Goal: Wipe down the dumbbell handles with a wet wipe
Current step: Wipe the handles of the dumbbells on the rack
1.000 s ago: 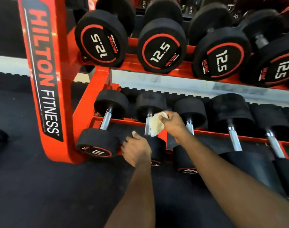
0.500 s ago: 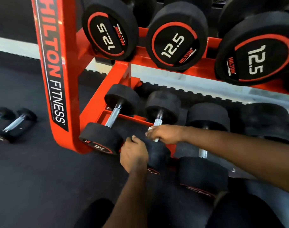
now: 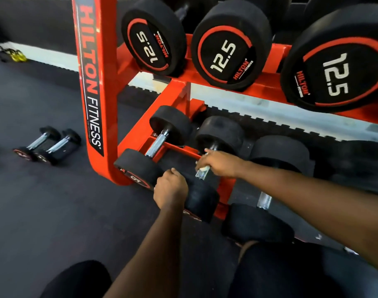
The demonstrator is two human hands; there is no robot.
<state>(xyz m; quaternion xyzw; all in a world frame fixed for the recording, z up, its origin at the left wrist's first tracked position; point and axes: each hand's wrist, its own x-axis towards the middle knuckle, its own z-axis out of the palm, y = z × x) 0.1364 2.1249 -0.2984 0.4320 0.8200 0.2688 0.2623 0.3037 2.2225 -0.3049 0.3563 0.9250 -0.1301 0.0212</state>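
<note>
Lowered since a second ago, right hand clenched around wet wipe on second dumbbell handle, bottom shelf of orange rack, left hand grasping that dumbbell's near head.

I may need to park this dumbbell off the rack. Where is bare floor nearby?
Bare floor mat spreads in front of the orange rack upright and the two small dumbbells on the floor, toward the camera. The bottom shelf is crowded: racked dumbbells side by side.
</note>
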